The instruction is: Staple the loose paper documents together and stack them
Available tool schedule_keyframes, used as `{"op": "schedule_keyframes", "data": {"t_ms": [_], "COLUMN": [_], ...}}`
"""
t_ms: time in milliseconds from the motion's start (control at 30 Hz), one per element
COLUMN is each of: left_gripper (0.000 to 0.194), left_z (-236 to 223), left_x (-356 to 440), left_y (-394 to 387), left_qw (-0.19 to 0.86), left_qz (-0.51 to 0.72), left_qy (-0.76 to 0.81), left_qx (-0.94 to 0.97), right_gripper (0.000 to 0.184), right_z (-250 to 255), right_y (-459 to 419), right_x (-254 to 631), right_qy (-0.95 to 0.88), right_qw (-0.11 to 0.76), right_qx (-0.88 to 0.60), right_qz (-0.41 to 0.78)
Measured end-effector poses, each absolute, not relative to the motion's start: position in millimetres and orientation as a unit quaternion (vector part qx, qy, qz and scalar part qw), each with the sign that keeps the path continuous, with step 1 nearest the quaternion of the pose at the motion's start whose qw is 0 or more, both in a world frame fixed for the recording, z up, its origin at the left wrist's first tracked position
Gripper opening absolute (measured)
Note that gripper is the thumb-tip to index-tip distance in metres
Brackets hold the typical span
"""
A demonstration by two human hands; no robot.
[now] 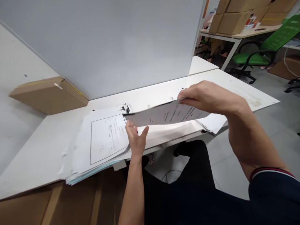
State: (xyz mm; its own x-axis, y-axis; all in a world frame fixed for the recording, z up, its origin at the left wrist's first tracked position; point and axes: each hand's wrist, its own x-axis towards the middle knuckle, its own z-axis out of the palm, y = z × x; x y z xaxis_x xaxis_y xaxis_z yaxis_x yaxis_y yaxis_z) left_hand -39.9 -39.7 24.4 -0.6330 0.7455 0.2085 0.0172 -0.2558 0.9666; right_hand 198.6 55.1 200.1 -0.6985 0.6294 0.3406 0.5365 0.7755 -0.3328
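My right hand (206, 97) pinches the far edge of a printed sheet of paper (168, 114) and holds it level above the white desk (35, 150). My left hand (136, 137) reaches up beneath the sheet's near left corner, fingers spread and thumb raised, touching or just under it. To the left lies a thick stack of printed papers (103, 143) overhanging the desk's front edge. A smaller pile of papers (212, 123) lies under my right hand.
A grey partition panel (105, 40) stands along the desk's back. A cardboard box (49, 95) lies at the left, more cardboard (58, 203) below the desk front. Behind at the right are a table with boxes (236, 18) and a green chair (255, 57).
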Motion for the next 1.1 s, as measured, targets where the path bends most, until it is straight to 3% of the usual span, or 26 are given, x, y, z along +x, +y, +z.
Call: {"op": "schedule_keyframes", "data": {"t_ms": [167, 300, 533, 667, 767, 900, 1100], "left_gripper": [0.044, 0.019, 0.017, 0.024, 0.031, 0.048, 0.052], "left_z": [6, 6, 45, 50, 34, 6, -14], "left_x": [-41, -44, -51, -49, -44, -36, -28], "left_y": [-44, -46, -43, -40, -40, -43, -41], "left_qw": [0.326, 0.302, 0.279, 0.341, 0.323, 0.234, 0.149], "left_qz": [0.613, 0.578, 0.725, 0.77, 0.703, 0.498, 0.415], "left_qy": [0.594, 0.621, 0.521, 0.462, 0.554, 0.717, 0.737], "left_qx": [0.407, 0.435, 0.352, 0.278, 0.308, 0.428, 0.512], "right_gripper": [0.014, 0.016, 0.014, 0.023, 0.028, 0.029, 0.023], "right_z": [172, 165, 200, 178, 122, 45, 14], "right_y": [68, 70, 65, 73, 71, 46, 14], "right_x": [179, 179, 215, 237, 248, 257, 263], "right_qy": [-0.948, -0.946, -0.932, -0.864, -0.767, -0.586, -0.445], "right_qw": [0.1, 0.072, 0.169, 0.164, 0.131, 0.093, 0.15], "right_qx": [-0.289, -0.307, -0.305, -0.361, -0.409, -0.501, -0.515], "right_qz": [0.087, 0.068, 0.096, 0.31, 0.477, 0.63, 0.717]}}
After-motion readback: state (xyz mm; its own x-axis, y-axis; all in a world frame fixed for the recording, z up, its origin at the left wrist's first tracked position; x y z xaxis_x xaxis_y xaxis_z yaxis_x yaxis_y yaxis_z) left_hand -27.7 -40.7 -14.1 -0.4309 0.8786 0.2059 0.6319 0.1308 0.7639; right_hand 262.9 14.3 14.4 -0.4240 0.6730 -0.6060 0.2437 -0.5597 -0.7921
